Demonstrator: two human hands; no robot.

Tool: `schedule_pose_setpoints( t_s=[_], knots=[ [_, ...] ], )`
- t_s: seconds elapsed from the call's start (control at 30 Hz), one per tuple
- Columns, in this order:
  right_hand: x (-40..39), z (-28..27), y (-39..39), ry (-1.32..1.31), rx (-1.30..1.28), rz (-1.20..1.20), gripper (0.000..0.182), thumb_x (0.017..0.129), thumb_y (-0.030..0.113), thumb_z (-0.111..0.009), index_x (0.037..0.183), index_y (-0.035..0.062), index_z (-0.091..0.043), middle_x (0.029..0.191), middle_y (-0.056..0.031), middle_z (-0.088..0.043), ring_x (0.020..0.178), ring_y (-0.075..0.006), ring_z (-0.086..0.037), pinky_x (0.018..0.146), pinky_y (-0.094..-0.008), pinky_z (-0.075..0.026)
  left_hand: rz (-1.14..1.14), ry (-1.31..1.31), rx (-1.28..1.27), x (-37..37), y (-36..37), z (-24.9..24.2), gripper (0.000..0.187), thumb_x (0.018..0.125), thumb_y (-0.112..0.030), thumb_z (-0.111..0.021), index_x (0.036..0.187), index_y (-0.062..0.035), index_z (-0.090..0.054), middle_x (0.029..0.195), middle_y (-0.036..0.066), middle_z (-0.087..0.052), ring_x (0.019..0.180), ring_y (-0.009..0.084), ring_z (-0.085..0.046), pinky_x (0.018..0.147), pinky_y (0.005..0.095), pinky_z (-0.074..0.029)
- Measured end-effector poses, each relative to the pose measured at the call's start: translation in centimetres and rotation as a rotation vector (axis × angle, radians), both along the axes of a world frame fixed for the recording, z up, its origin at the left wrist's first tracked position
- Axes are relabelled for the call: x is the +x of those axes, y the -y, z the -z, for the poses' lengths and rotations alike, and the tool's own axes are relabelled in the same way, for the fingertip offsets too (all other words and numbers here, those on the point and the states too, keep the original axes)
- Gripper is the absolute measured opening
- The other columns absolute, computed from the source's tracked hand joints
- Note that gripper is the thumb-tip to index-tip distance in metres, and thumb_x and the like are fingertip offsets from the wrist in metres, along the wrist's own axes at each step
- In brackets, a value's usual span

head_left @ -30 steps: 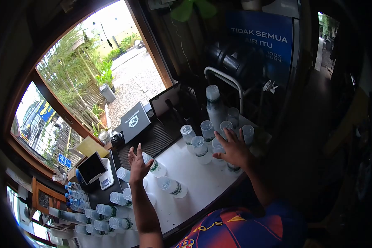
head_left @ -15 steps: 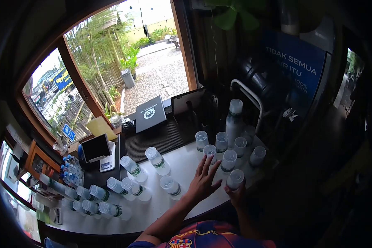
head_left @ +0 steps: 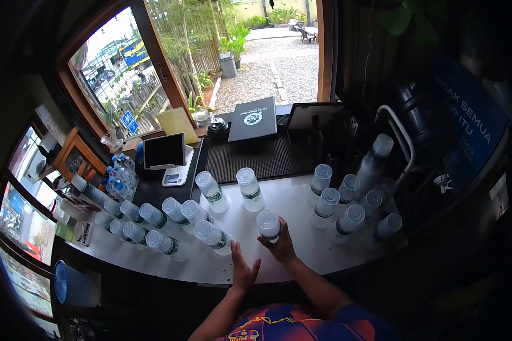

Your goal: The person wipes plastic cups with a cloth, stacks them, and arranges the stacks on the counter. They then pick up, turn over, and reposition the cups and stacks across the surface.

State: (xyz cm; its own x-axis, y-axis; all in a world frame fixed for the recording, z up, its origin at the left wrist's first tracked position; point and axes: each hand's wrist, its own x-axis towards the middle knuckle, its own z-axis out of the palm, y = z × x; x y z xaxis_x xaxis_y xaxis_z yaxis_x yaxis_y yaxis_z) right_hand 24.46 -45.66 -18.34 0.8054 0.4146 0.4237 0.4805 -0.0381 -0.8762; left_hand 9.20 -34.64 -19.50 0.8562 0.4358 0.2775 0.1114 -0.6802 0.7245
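Note:
Clear plastic cups with green print stand in upright stacks on the white counter [head_left: 256,267]. My right hand [head_left: 280,243] is wrapped round the side of one cup stack [head_left: 268,224] near the middle. Just left of it, my left hand [head_left: 244,273] is open, fingers apart, with nothing in it, close to another cup stack [head_left: 213,235]. Two stacks stand behind, one at the centre [head_left: 250,190] and one to its left [head_left: 211,192]. Several more stand in a group at the right [head_left: 347,220] and in rows at the left.
A tablet on a stand [head_left: 165,152], a dark menu board [head_left: 252,119] and a black ribbed mat [head_left: 244,158] lie beyond the cups. Small water bottles [head_left: 119,184] stand at the left. A taller cup stack [head_left: 375,156] is near a curved metal rail [head_left: 404,136].
The view has turned right-to-left. My right hand has carried its cup stack from the right group to the middle. My left hand has moved left, away from the right group.

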Motion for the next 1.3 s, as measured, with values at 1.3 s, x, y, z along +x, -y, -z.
schedule_pose_setpoints(
  t_s=[1.3],
  knots=[
    [3.1, 1.9, 18.2, 0.031, -0.176, 0.609, 0.092, 0.082, 0.029, -0.084, 0.151, 0.0010, -0.030, 0.148, -0.0252, -0.042, 0.137, -0.0432, -0.044, 0.113, -0.0508, -0.038, 0.650, 0.236, -0.296, 23.5, 7.5, -5.6, 0.090, 0.080, -0.010, -0.084, 0.154, -0.0064, -0.034, 0.146, 0.020, -0.051, 0.128, 0.0336, -0.057, 0.105, 0.0432, -0.048]
  ],
)
